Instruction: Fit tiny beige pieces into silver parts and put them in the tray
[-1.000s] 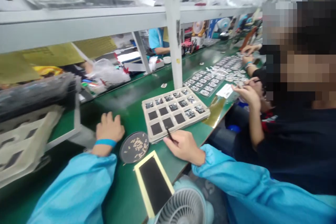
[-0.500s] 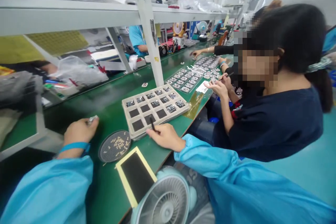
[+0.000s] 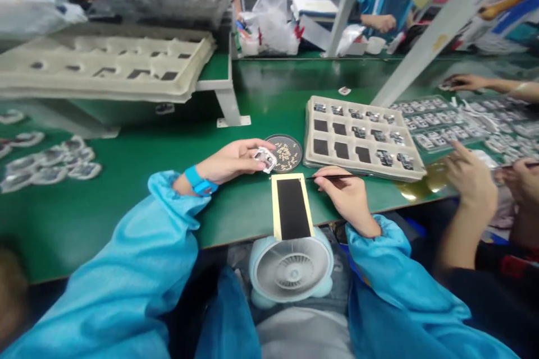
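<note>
My left hand [image 3: 231, 160], with a blue wristband, holds a small white housing [image 3: 265, 160] between thumb and fingers, over the left edge of a round dark dish [image 3: 290, 152] of tiny beige pieces. In my right hand [image 3: 346, 193] is a thin dark tool [image 3: 337, 176], perhaps tweezers, its tip near the top right corner of a black pad with a yellow border [image 3: 293, 208]. The beige compartment tray [image 3: 366, 175] lies just beyond my right hand; metallic parts sit in several pockets, and others show only dark bottoms.
White housings [image 3: 53, 162] lie at the left. A raised shelf holds another beige tray [image 3: 138, 90]. A small fan [image 3: 293, 272] stands at my lap. A slanted post [image 3: 438, 28] rises behind the tray. A co-worker's hands [image 3: 471, 190] are at the right, near trays of parts.
The view has swung left and down. My left hand has brought the white housing beside the dish; my right hand with the tool has gone from the tray to the black pad.
</note>
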The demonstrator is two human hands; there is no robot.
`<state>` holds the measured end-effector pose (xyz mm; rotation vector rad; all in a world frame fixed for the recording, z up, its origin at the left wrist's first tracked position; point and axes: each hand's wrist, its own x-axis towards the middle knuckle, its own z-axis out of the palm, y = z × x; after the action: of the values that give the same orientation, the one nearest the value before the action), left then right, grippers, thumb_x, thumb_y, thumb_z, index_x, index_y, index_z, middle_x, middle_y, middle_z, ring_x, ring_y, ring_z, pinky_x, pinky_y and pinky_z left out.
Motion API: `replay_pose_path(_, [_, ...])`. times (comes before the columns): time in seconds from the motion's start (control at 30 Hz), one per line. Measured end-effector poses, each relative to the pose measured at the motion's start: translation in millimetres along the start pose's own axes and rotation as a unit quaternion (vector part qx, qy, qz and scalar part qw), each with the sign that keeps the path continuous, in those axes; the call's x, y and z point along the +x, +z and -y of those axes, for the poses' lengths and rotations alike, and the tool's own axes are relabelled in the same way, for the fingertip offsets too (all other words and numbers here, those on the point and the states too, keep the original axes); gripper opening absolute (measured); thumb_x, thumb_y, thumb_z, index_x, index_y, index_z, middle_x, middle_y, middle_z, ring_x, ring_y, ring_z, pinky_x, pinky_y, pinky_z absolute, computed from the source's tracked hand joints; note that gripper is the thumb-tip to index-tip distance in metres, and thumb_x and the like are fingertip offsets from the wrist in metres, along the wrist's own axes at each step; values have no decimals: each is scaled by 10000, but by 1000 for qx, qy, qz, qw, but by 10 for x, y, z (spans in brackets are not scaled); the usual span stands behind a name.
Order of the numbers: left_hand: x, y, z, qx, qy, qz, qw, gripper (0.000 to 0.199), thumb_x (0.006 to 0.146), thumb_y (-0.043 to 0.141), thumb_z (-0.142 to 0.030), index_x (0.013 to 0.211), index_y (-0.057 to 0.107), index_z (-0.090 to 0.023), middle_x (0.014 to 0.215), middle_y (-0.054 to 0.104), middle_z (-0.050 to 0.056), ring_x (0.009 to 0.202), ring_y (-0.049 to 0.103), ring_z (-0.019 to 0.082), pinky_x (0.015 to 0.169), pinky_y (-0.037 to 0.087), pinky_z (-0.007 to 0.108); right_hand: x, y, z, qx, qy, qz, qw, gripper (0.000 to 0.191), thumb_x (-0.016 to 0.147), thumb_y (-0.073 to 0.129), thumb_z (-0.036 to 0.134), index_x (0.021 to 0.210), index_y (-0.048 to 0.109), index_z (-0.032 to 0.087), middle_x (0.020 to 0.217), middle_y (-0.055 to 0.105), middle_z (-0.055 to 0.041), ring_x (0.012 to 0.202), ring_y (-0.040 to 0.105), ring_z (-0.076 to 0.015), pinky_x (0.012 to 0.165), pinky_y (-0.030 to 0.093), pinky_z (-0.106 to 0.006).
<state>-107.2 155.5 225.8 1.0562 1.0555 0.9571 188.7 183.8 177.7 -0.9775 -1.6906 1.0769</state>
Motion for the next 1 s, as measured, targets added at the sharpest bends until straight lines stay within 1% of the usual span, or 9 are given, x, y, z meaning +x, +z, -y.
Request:
replay_pose_path(0.1, [-14,113,-18,17,-10,27,999,497,678,836,-259,1145,721,-134,952,738,112,773,665,175,610,483,249,44,126,30,-70,-8,-20,997,230,832,780,411,935,768,207,909,769,-57,714,701,-177,700,610,-338])
replay_pose_path(0.17, [-20,229,35,34,-29,38,998,425,782,763,-338,1151,725,-129,931,740,113,732,653,159,555,436,234,66,175,8,-91,-2,-52,994,256,815,794,429,927,765,201,876,771,-58,687,703,-183,666,603,-335])
replay_pose_path(0.23, [-28,355,130,57,-38,37,997,329,875,671,-354,1111,725,-132,900,741,98,709,649,142,552,434,228,68,184,-29,-83,15,-69,994,281,808,798,448,923,762,194,866,771,-62,681,707,-191,634,594,-329])
replay_pose_path(0.33, [-56,504,287,111,-2,31,993,222,891,636,-254,1071,689,-134,835,728,60,734,668,147,649,500,255,51,156,-72,-62,42,-78,994,309,807,797,459,949,759,187,865,770,-71,699,714,-204,631,595,-336])
replay_pose_path(0.4, [-82,554,358,184,38,25,982,214,884,618,-206,1082,672,-146,815,713,37,737,661,149,667,498,262,45,138,-76,-56,53,-76,994,309,808,799,454,955,758,185,867,770,-73,710,716,-206,630,592,-333])
replay_pose_path(0.5, [-109,570,399,308,70,3,949,233,883,587,-185,1094,685,-182,792,692,3,671,604,131,607,433,251,51,129,-55,-54,58,-60,995,285,813,800,437,943,759,187,857,768,-65,701,709,-196,628,579,-320])
replay_pose_path(0.57, [-115,565,397,345,68,-3,936,253,877,581,-180,1102,695,-201,758,675,-14,630,567,125,578,399,252,57,132,-35,-58,57,-54,995,268,819,795,428,936,760,189,854,766,-60,699,704,-190,638,573,-318])
replay_pose_path(0.9, [-119,571,373,365,58,-5,929,318,848,568,-155,1132,705,-201,774,683,-2,616,545,130,578,385,258,60,135,-18,-69,42,-37,996,216,833,788,395,917,756,198,880,765,-48,699,686,-170,648,557,-300])
replay_pose_path(1.0, [-119,566,381,367,57,-1,929,319,853,570,-168,1142,703,-198,796,694,4,620,548,130,582,387,256,34,130,-14,-57,21,-49,997,182,852,774,368,914,749,199,879,760,-45,708,696,-173,666,571,-310])
